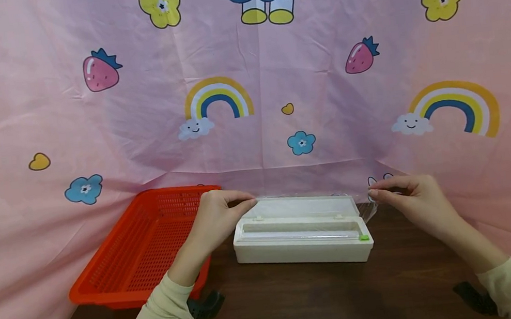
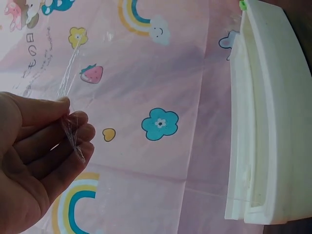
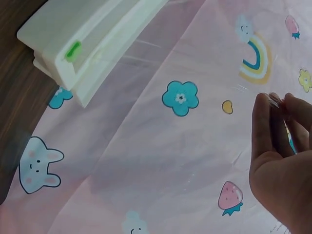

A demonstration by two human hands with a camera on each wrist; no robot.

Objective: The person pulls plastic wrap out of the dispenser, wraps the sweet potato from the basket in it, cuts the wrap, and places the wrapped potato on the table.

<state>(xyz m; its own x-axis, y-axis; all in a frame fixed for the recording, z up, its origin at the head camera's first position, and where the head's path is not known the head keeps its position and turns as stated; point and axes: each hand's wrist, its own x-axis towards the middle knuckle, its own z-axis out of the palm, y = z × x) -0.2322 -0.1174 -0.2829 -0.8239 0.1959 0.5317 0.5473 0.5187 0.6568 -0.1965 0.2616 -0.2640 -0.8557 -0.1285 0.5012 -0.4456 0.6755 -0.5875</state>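
Observation:
My left hand (image 1: pixel 217 218) pinches one corner of a thin, clear sheet of cling film (image 2: pixel 71 75) between thumb and fingers. At the other end, my right hand (image 1: pixel 416 200) pinches the film too, and a loose crumpled strip dangles below its fingertips. Between the hands the sheet is almost invisible, showing only as faint glints. A white cling film dispenser box (image 1: pixel 300 252) sits on the table with its lid (image 1: pixel 309 207) raised. Inside lies a film roll (image 1: pixel 298 235), and a small green slider (image 1: pixel 364 238) is at the front right corner.
To the left stands an orange-red plastic basket (image 1: pixel 143 291), partly behind my left forearm. The dark wooden table (image 1: pixel 326 297) stretches in front of the box. A pink printed cloth (image 1: pixel 138 114) hangs behind and along both sides.

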